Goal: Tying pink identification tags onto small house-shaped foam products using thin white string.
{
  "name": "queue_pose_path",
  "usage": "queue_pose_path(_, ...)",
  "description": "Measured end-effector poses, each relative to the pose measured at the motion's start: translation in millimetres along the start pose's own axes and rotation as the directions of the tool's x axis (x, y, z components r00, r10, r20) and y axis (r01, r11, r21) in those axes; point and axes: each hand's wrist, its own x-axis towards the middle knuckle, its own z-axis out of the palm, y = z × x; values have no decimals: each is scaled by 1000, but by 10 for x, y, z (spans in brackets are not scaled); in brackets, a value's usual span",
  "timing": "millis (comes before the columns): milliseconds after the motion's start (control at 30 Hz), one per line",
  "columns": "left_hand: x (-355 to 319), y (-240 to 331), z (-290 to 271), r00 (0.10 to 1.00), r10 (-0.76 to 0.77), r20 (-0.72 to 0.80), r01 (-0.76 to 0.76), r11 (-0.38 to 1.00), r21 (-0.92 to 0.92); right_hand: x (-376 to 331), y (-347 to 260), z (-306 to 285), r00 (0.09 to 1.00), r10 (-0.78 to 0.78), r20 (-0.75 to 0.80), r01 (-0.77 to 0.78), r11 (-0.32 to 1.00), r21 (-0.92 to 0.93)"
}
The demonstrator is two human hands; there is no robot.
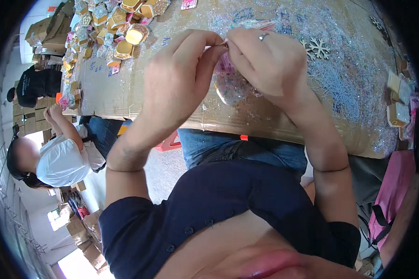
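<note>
Over the near middle of the table, the fingertips of my left hand (177, 72) and my right hand (274, 63) meet in a tight pinch. Whatever they grip is thin and mostly covered by the fingers, so I cannot make it out. Just below the pinch is a small clear packet (233, 90) with coloured glitter inside and a pink part near its top. My right hand partly covers it, and I cannot tell whether it hangs from the fingers or rests on the table. A ring sits on one of my right fingers.
Several gold-and-white wrapped pieces (125, 49) are heaped at the far left of the cardboard-covered table (125, 95). Glitter, tangled pale string (337, 93) and white snowflakes (319, 48) lie to the right. More wrapped pieces (398, 114) sit at the right edge. Two people are at the left.
</note>
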Motion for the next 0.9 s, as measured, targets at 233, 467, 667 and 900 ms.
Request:
queue_pose_path(233, -33, 25, -80, 918, -322, 232, 384, 576, -722, -24, -23, -23, 998, 27, -64, -23, 998, 63)
queue_pose_path(467, 16, -118, -76, 965, -206, 165, 262, 818, -512, -25, -11, -31, 998, -42, 53, 42, 999, -3)
queue_pose_path(667, 21, -293, -39, 993, -118, -16, 102, 910, -402, 40, -17, -36, 956, 211, 206, -263, 925, 276)
queue_pose_path(900, 40, -343, -166, 962, -222, 157, 270, 725, -634, 134, 198, -187, 727, 174, 664, -686, 160, 710)
